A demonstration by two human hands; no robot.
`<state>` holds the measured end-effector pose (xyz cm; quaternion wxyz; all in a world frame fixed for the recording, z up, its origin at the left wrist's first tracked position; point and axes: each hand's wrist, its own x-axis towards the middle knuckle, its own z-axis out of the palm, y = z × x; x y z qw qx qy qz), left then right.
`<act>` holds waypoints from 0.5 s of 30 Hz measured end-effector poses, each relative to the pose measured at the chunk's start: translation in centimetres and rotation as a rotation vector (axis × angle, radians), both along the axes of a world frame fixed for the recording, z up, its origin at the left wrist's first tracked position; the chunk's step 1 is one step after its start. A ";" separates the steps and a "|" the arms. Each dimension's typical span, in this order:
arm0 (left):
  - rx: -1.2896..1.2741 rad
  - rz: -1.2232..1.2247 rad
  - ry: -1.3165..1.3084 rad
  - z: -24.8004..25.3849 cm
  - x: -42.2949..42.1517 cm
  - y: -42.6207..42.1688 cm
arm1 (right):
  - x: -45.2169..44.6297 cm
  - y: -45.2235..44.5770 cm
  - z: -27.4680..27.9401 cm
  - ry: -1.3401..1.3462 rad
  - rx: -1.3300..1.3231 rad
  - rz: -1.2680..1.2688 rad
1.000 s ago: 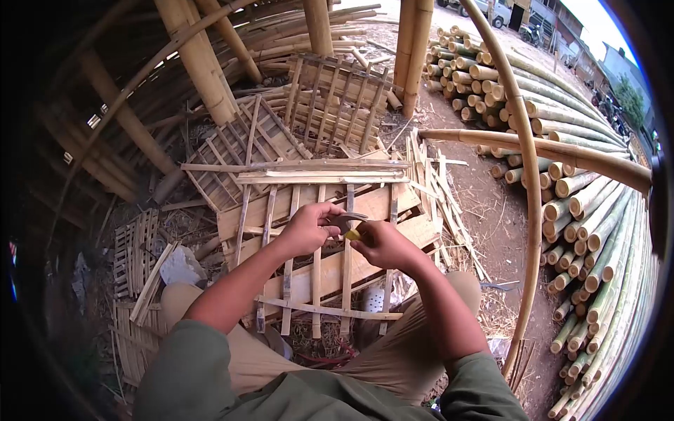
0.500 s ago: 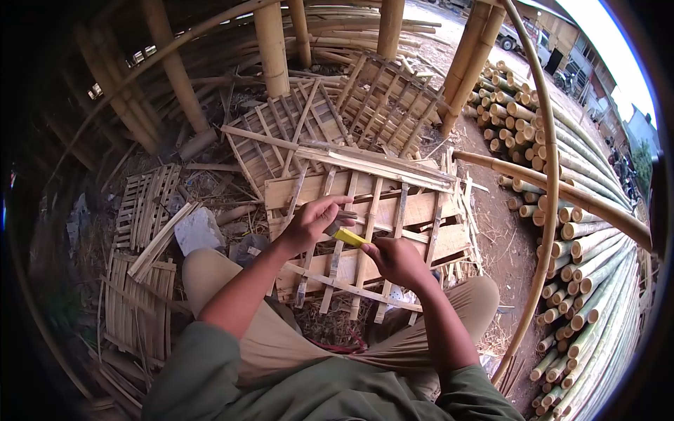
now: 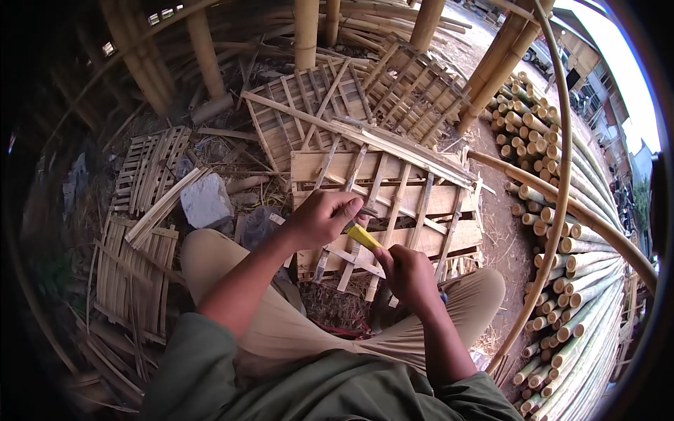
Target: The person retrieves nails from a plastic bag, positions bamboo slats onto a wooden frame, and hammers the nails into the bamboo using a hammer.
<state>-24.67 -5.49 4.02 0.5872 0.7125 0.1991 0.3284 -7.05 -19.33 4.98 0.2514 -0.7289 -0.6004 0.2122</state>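
Observation:
A hammer (image 3: 364,237) with a yellow handle and a dark metal head lies across the space between my hands. My right hand (image 3: 409,275) is closed around the lower end of its handle. At the head end, my left hand (image 3: 324,219) has its fingers curled in and its thumb against the metal; part of the head is hidden behind them. Below both hands is a panel of wooden boards (image 3: 319,167) crossed by narrow bamboo slats (image 3: 398,193), resting on the ground in front of my knees.
More slatted panels (image 3: 309,105) lie beyond. A pale block (image 3: 206,200) and slat bundles (image 3: 137,277) are on the left. Bamboo posts (image 3: 305,35) stand at the back. A curved bamboo pole (image 3: 564,140) and stacked bamboo poles (image 3: 590,259) occupy the right side.
The view has shifted, so the panels and posts appear farther right. My left hand's fingers, earlier extended beside the hammer head, are now curled in at it. My right hand keeps its hold.

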 end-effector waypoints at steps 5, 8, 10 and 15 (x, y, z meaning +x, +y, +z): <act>0.588 0.198 0.360 1.0 -0.5 -1.1 | 1.2 -0.4 2.3 -0.195 -0.065 0.101; 0.443 0.136 0.277 1.0 -0.1 -0.9 | 1.2 -0.8 2.4 -0.207 -0.042 0.135; 0.578 0.300 0.247 0.2 0.7 -1.0 | 0.7 -1.2 2.0 -0.220 -0.032 0.035; 0.613 0.172 0.248 0.3 0.1 0.0 | 0.6 -1.6 1.5 -0.014 -0.086 0.093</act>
